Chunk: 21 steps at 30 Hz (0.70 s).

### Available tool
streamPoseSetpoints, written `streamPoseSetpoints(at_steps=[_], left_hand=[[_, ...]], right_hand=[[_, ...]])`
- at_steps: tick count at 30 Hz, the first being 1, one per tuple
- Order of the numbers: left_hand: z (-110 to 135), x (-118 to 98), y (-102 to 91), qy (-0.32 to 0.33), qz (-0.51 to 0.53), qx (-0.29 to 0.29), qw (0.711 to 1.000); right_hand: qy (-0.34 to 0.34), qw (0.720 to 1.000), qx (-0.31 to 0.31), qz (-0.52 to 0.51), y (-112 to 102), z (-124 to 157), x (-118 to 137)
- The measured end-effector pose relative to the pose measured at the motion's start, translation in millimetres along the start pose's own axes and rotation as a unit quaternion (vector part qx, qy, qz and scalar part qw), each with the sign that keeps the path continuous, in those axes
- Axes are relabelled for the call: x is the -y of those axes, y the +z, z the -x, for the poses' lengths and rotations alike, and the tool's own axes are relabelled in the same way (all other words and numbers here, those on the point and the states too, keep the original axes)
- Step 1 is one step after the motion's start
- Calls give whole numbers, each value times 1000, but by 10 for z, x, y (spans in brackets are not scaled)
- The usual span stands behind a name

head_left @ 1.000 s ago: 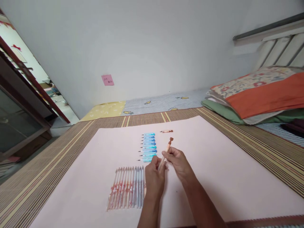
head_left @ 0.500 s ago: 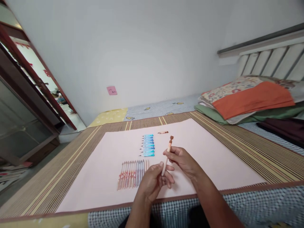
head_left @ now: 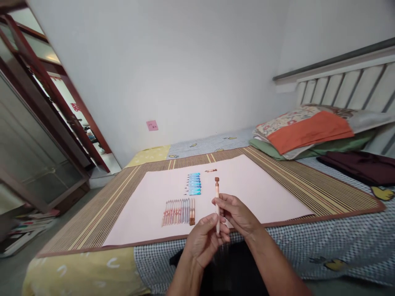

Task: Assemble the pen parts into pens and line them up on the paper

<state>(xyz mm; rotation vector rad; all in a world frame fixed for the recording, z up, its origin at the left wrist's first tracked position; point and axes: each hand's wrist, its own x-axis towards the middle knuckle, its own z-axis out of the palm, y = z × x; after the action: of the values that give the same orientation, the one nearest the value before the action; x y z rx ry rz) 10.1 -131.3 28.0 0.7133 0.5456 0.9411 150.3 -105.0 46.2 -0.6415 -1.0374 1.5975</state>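
Note:
A pale pen with a brown block-shaped top (head_left: 217, 192) stands nearly upright between my hands, above the near edge of the pink sheet (head_left: 132, 213). My right hand (head_left: 237, 213) pinches its barrel around the middle. Lower down, the thumb and fingers of my left hand (head_left: 202, 238) close on the bottom end. Left of the hands lies a row of slim pens (head_left: 175, 212), with two brown-topped pens (head_left: 192, 211) at its right end. Farther back are several blue pens (head_left: 194, 183) stacked in a column, and a single brown pen (head_left: 211, 170) lies to their right.
A striped woven mat (head_left: 265, 164) lies under the sheet, on a bed with a checked cover (head_left: 308, 242). Pillows and folded cloth (head_left: 311, 129) are piled at the right, beside a dark folded cloth (head_left: 358, 166). A white wall (head_left: 197, 74) closes off the back.
My view has shifted, showing more of the bed's front. The held pen has turned more upright, both hands still on it. The two brown-topped pens in the row are less covered by my left hand.

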Motion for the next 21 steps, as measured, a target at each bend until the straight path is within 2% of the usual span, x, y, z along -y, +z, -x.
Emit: streamPoseSetpoints(at_steps=[2,4,7,11,15,18,21], left_hand=[[47,-9,22,15,7,4,1000],[91,-14,45,31,8,17,999],[144,7,74,41,2,45,998],[179,60,100,36,3,67,997],[200,94,119,40,19,61,997],[223,104,141,39,22,63,997],[243,93,165,38,20,63,997]], right_hand=[[-24,999,-23,23,14,33,19],[-78,992,-86,51,15,60,49],[-173,965,-169,106,-4,86,111],[-209,947,-159,184,-37,103,174],[-238,928,-169,231,-12,118,183],[-257,920,-173,238,56,119,170],[-256,925,-175,219,126,107,141]])
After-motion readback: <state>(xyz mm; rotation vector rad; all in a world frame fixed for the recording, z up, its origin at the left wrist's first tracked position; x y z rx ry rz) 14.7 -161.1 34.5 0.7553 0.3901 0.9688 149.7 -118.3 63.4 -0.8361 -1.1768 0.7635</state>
